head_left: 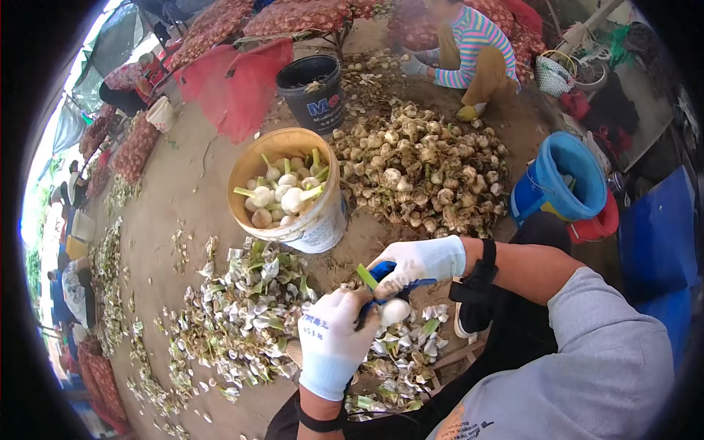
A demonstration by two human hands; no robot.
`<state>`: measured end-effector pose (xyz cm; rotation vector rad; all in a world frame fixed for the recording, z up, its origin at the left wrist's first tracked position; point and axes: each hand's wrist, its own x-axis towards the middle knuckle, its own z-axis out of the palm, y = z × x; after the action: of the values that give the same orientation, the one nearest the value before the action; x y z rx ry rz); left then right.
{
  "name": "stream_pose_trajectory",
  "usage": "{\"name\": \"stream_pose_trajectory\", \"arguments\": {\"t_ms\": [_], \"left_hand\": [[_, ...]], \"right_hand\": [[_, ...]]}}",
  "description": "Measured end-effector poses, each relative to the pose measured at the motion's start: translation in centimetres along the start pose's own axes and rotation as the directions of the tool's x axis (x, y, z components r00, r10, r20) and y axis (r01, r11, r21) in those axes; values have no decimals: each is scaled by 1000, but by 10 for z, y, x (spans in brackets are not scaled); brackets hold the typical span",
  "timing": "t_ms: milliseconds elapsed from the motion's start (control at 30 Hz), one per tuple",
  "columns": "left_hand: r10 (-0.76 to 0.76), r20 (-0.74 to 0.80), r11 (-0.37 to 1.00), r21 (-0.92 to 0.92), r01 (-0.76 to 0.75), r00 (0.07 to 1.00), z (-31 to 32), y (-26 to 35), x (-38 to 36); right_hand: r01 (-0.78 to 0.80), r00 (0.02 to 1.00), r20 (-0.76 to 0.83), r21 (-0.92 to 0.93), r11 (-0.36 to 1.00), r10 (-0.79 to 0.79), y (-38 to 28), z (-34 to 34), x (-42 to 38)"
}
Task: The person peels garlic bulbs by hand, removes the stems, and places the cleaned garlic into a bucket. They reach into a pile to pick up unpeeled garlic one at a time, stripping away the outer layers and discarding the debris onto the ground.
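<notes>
Both my hands wear white gloves and meet over the ground in front of me. My left hand holds a white peeled garlic bulb whose green stalk sticks up between the hands. My right hand is closed around a blue-handled cutting tool pressed against the bulb. The tool's blade is hidden by the gloves. A heap of garlic skins and trimmings lies just under and to the left of my hands.
A cream bucket of peeled bulbs stands ahead. A pile of unpeeled garlic lies to its right, a black bucket behind, a blue bucket at right. A crouching person in a striped top works beyond the pile. Red mesh sacks line the back.
</notes>
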<state>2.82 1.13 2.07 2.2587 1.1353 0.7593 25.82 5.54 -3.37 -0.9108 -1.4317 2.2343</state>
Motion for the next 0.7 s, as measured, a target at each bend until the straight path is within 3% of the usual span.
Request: {"name": "stream_pose_trajectory", "arguments": {"t_ms": [33, 100, 167, 200, 233, 267, 333, 367, 400, 433, 500, 567, 633, 667, 700], "left_hand": [[-7, -7, 1000, -1, 7, 1000, 0, -3, 0], [0, -147, 977, 213, 31, 989, 1, -11, 1], [-127, -244, 920, 334, 206, 961, -16, -30, 1], [-179, -283, 904, 332, 271, 942, -24, -37, -1], [-208, -280, 893, 337, 299, 937, -35, -38, -2], [-249, -290, 894, 297, 335, 924, -39, -31, -3], [-293, -254, 895, 266, 358, 922, -42, -21, -3], [-297, -224, 896, 272, 352, 928, -41, -20, -4], [-294, -189, 900, 274, 338, 937, -39, -18, -4], [-299, -185, 901, 267, 341, 936, -36, -19, -2], [-304, -159, 891, 302, 339, 939, -35, -23, 0], [-269, -182, 928, 213, 306, 946, -32, -30, 4], [-179, -228, 920, 306, 245, 957, -32, -31, 10], [-222, -208, 922, 273, 274, 953, -37, -21, 12], [-232, -181, 922, 271, 275, 956, -37, -18, 13]], "right_hand": [[4, 1000, 13, -6, 1000, -3, 1, 0, -2], [10, 999, 51, -35, 999, -8, 0, -3, -8], [-17, 998, 59, -285, 958, 35, -1, -13, -11], [-28, 999, -41, -94, 995, 24, 4, -18, -12], [-58, 984, -174, -80, 995, 44, -7, -24, -11], [-167, 937, -336, -181, 969, 98, -18, -33, -5], [104, 842, -537, 75, 992, -48, 7, -80, 30], [136, 816, -576, 117, 984, -44, -8, -93, 41], [231, 761, -632, 51, 972, -147, -17, -108, 59], [286, 747, -644, 83, 955, -168, -38, -106, 72], [409, 812, -515, 167, 897, -274, -64, -104, 82], [211, 702, -654, -187, 959, -282, -58, -112, 82], [12, 647, -680, -444, 896, -345, -28, -138, 80], [-305, 620, -727, -569, 764, -295, 22, -164, 70], [-582, 575, -776, -609, 539, -257, 89, -193, 56]]}}
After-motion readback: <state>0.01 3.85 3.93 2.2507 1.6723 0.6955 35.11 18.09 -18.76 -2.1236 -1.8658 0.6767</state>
